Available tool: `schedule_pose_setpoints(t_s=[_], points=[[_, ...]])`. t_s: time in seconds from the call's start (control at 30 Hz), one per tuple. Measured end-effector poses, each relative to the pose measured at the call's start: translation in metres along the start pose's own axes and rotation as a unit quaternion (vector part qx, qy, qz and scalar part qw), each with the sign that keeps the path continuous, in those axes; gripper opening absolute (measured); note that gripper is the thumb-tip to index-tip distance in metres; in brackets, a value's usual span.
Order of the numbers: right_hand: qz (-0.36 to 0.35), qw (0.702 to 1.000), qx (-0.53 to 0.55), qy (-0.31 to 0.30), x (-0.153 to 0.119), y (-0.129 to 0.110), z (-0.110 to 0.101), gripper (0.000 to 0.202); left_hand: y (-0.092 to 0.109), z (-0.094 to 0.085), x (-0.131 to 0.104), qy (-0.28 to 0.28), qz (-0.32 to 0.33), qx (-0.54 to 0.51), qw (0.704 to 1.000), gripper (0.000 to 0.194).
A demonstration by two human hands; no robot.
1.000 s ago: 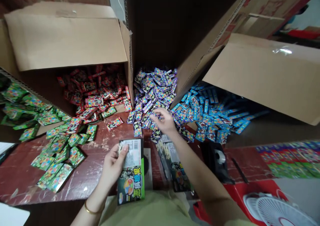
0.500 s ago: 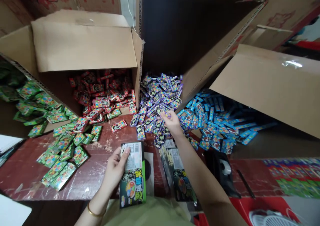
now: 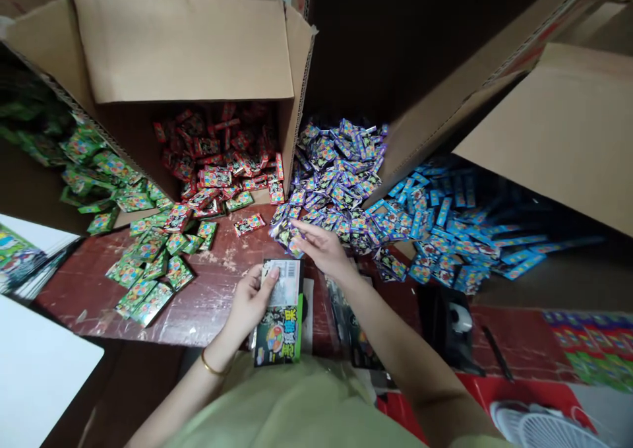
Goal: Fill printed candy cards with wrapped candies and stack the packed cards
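Note:
My left hand (image 3: 254, 296) grips a black and green printed pouch (image 3: 277, 336) by its upper left edge, thumb on the white label. My right hand (image 3: 324, 250) is closed on purple candy packets (image 3: 287, 235), just above the pouch's top. Behind it, a heap of purple packets (image 3: 341, 171) spills from a dark open box. More black pouches (image 3: 363, 342) lie partly under my right forearm.
Red packets (image 3: 212, 164) fill a cardboard box (image 3: 192, 52); green packets (image 3: 148, 263) lie on the left and blue packets (image 3: 445, 237) on the right. A black tape dispenser (image 3: 445, 322) stands on the red table (image 3: 198, 309).
My right hand has come back from the purple heap towards the pouch, with purple packets in its fingers. The view has tilted down and shifted left, showing more of a white sheet.

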State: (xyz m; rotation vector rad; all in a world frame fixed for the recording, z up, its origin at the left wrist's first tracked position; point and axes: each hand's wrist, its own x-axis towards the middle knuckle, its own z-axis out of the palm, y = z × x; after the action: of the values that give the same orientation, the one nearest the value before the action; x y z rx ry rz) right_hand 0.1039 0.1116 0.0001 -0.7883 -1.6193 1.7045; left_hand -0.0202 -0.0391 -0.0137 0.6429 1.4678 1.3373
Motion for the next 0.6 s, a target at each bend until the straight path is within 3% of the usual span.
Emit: schedule_pose_setpoints(t_s=[0.17,0.27,0.33,0.4,0.47,0.53,0.6], points=[[-0.059,0.975,-0.167,-0.136,-0.010,-0.004,-0.013,0.023,-0.003,-0.001,-0.003,-0.007,0.013,0.009,1.000,0.037],[-0.085,0.953,-0.193,-0.216,-0.013,-0.002,-0.014,0.020,-0.002,-0.001,-0.002,-0.010,0.024,-0.004,1.000,0.037],[-0.103,0.950,-0.193,-0.224,-0.003,0.004,-0.007,0.023,-0.001,-0.004,0.000,-0.011,0.025,-0.017,0.999,0.036],[-0.124,0.954,-0.224,-0.159,0.020,0.012,0.007,0.025,-0.002,-0.009,0.001,-0.005,0.027,-0.030,0.999,0.037],[-0.128,0.935,-0.318,-0.091,0.054,0.024,0.028,0.026,-0.004,-0.017,0.002,0.007,0.027,-0.039,0.999,0.041],[-0.098,0.878,-0.447,-0.141,0.089,0.035,0.052,0.026,-0.007,-0.026,0.001,0.019,0.022,-0.040,0.999,0.045],[-0.082,0.844,-0.492,-0.198,0.115,0.046,0.076,0.034,-0.011,-0.034,0.000,0.038,0.022,-0.034,0.998,0.045]])
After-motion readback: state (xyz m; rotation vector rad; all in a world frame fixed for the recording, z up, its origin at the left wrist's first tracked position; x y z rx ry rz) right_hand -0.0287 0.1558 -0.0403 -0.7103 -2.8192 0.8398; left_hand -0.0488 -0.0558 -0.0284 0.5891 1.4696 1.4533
